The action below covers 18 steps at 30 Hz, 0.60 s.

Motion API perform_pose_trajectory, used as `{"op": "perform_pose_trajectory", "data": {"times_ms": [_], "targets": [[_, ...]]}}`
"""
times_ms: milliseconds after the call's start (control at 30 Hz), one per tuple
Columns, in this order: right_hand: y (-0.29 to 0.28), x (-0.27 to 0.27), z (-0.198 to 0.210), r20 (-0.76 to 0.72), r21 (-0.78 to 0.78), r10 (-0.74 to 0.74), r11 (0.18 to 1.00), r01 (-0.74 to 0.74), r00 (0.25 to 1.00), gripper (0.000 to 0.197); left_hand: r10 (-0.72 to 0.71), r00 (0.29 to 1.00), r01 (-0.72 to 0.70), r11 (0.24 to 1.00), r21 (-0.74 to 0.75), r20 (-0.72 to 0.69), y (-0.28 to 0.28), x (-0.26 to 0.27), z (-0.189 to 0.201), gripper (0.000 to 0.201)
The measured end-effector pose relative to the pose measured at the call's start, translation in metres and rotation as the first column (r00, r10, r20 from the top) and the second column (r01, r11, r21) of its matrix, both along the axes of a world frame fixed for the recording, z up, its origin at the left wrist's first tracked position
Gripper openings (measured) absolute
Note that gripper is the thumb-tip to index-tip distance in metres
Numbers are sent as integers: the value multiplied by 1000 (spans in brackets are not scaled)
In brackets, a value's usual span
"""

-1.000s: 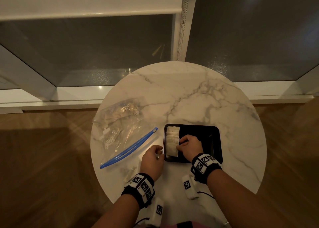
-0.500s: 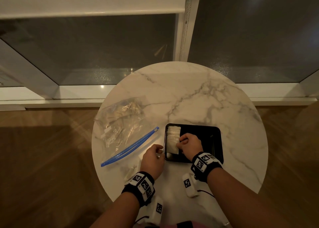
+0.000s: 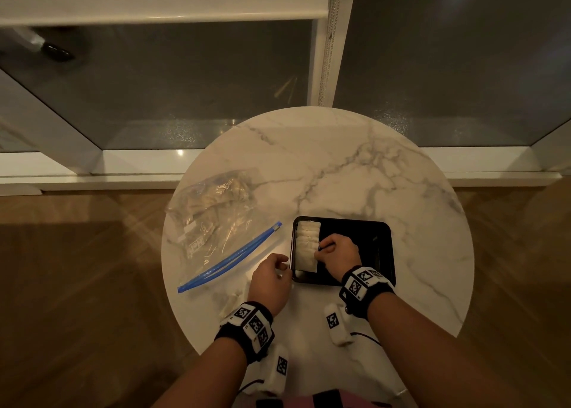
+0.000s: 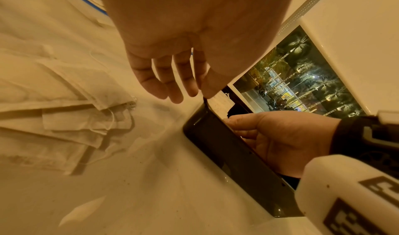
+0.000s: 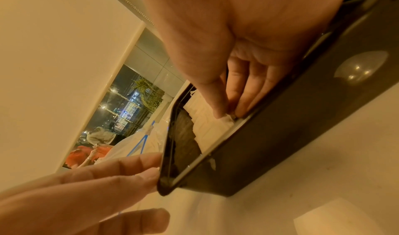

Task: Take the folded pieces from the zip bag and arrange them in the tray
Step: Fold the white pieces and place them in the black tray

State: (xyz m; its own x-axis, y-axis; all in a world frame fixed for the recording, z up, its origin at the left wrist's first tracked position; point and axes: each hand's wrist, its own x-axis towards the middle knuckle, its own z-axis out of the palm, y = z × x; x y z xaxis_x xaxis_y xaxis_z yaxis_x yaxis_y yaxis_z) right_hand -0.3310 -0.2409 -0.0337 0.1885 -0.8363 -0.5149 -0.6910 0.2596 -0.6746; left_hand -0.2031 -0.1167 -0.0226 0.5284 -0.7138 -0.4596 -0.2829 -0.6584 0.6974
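Observation:
A black tray (image 3: 370, 240) sits on the marble table, with a row of white folded pieces (image 3: 306, 243) along its left side. My right hand (image 3: 319, 251) is inside the tray and pinches the right edge of a folded piece (image 5: 225, 119) between thumb and fingers. My left hand (image 3: 285, 268) rests at the tray's left rim (image 5: 166, 175), its fingers (image 4: 172, 92) relaxed and the fingertips touching the rim. The clear zip bag (image 3: 216, 219), with its blue zip (image 3: 231, 257) open, lies to the left with more pieces inside.
A few loose folded pieces (image 4: 75, 119) lie on the table near my left wrist. The round table's front edge (image 3: 197, 339) is close to my arms. A window and its sill run behind the table, and wooden floor shows on both sides.
My right hand has shifted slightly farther along the row of pieces in the tray. My left hand has stayed at the tray's left rim.

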Motion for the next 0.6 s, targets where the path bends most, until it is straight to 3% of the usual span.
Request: {"op": "perform_pose_trajectory", "data": {"times_ms": [300, 600], "targets": [[8, -11, 14, 83, -71, 11, 997, -5, 997, 9, 107, 993, -115, 982, -153, -58, 22, 14, 9, 17], [52, -1, 66, 321, -151, 144, 983, -99, 936, 8, 49, 999, -48, 994, -101, 13, 81, 56, 7, 7]]}}
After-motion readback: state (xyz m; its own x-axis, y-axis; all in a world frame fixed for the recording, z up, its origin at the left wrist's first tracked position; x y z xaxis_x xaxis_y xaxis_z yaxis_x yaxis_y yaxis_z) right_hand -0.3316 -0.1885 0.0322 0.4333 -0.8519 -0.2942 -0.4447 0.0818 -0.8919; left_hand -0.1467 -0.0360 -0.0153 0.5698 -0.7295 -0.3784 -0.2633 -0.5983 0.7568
